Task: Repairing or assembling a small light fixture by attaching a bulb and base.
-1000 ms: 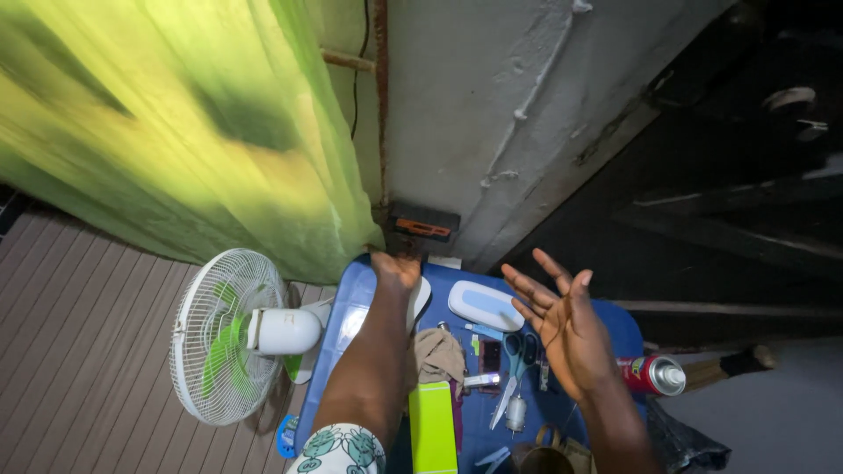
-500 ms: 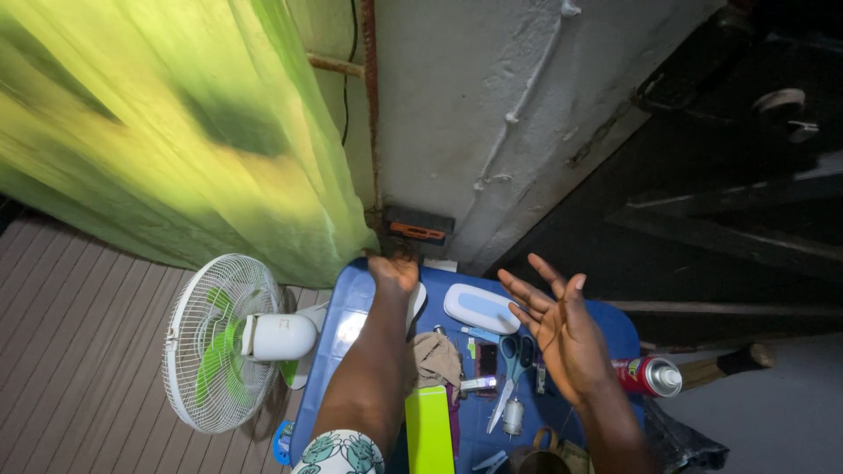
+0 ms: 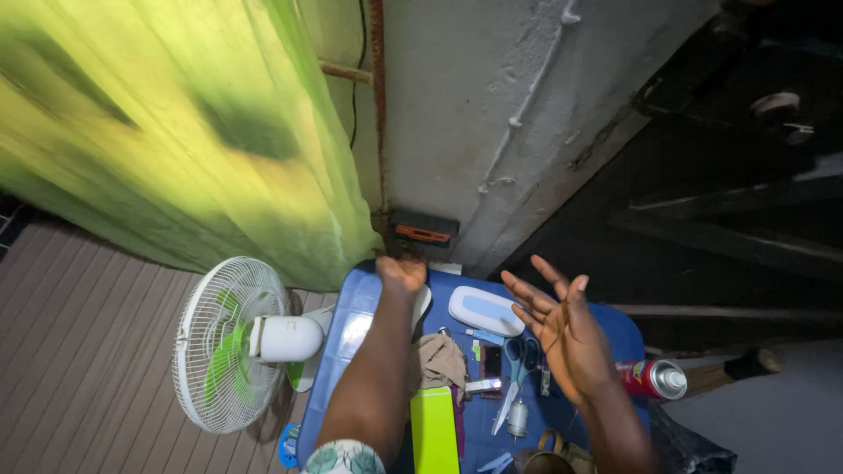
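My left hand (image 3: 401,273) reaches to the far edge of a blue plastic table (image 3: 356,329), fingers curled down near a white round object (image 3: 420,309); what it grips is hidden. Over the table my right hand (image 3: 562,329) hovers palm up with fingers spread, holding nothing. Below it lie scissors with blue handles (image 3: 518,364), a white oval device (image 3: 485,311), a brown cloth (image 3: 439,362) and a bright green box (image 3: 435,430).
A white stand fan with green blades (image 3: 233,342) is left of the table. A green curtain (image 3: 167,132) hangs at the upper left. A red spray can (image 3: 650,379) sits at the table's right edge. A grey wall and a dark doorway lie beyond.
The view has shifted slightly; my left hand stays at the table's far edge and my right hand keeps hovering open, drifting a little lower.
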